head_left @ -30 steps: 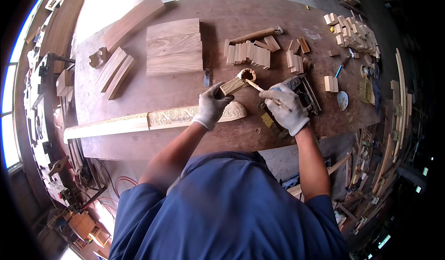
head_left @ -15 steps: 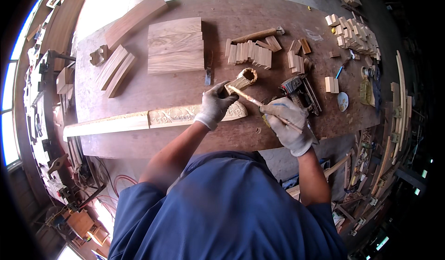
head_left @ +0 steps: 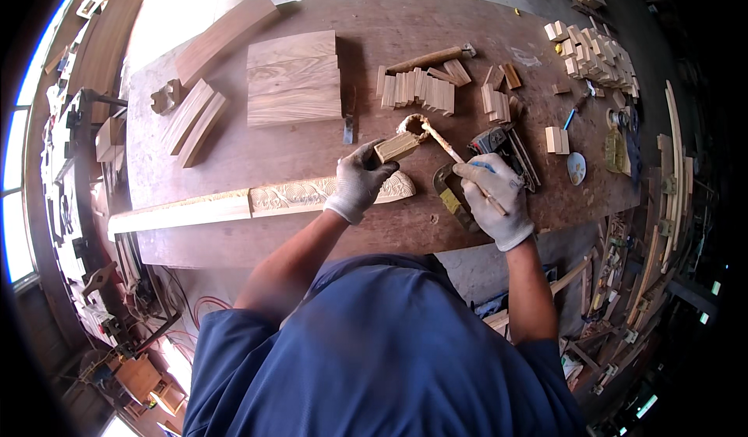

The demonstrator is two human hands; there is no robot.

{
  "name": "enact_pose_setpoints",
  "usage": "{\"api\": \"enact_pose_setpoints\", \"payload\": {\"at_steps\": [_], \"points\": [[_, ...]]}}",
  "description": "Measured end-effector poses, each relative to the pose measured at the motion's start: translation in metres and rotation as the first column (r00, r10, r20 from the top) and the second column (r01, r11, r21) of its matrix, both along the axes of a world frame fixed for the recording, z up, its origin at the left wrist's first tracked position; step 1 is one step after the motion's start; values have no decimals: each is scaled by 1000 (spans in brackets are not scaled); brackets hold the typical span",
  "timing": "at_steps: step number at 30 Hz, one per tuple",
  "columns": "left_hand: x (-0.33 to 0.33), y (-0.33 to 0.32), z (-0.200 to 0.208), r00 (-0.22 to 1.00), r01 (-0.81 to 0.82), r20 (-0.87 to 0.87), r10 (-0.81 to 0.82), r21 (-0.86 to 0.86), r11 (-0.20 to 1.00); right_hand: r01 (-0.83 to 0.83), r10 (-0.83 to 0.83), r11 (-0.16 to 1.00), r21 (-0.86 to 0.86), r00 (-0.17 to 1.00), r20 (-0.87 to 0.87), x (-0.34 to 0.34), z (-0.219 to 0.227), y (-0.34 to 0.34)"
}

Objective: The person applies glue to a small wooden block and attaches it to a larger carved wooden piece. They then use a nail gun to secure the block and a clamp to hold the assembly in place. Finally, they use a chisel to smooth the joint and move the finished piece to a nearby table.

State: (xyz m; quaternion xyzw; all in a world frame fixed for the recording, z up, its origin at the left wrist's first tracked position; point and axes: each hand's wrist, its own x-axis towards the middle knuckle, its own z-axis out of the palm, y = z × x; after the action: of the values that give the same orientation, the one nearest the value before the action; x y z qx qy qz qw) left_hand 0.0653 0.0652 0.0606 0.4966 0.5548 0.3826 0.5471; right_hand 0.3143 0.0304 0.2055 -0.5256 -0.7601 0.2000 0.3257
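My left hand (head_left: 360,181), in a pale work glove, closes on the end of a small rectangular wood block (head_left: 397,147) held above the table. My gloved right hand (head_left: 496,199) pinches a slim, stained stick (head_left: 446,142) slanting up and left. Its far tip is at the mouth of a small round pot with a crusted brown rim (head_left: 403,122); whether it touches what is inside I cannot tell. The block partly hides the pot. A carved pale wood piece (head_left: 296,197) lies under and left of my left hand. Beside my right hand lies a dark clamp with a yellow patch (head_left: 450,197).
Beyond my hands lie a row of small wood blocks (head_left: 417,90), a hammer (head_left: 428,58) and a chisel (head_left: 348,129). A power tool (head_left: 499,145) is right of the pot. Wide boards (head_left: 292,79) and curved pieces (head_left: 195,121) lie left; stacked blocks (head_left: 596,55) stand far right.
The stick's tip has moved from the block up and right to the pot. My right hand has shifted slightly, uncovering the clamp. The block in my left hand has turned, showing a broader side.
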Motion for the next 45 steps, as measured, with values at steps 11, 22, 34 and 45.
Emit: {"api": "enact_pose_setpoints", "payload": {"at_steps": [11, 22, 34, 45], "points": [[-3, 4, 11, 995, 61, -83, -64, -37, 997, -239, 239, 966, -96, 971, -4, -25, 24, -18], [-4, 4, 11, 987, 55, -155, -50, 24, 998, -140, 172, 974, -176, 969, 180, 6, 10, -14], [-5, 9, 6, 987, 116, -108, -117, -7, 993, -272, 275, 960, -69, 961, 41, -28, 26, -13], [-6, 5, 25, 966, 134, -225, -131, -3, 991, -162, 181, 977, -137, 974, 136, -6, -3, -4]]}}
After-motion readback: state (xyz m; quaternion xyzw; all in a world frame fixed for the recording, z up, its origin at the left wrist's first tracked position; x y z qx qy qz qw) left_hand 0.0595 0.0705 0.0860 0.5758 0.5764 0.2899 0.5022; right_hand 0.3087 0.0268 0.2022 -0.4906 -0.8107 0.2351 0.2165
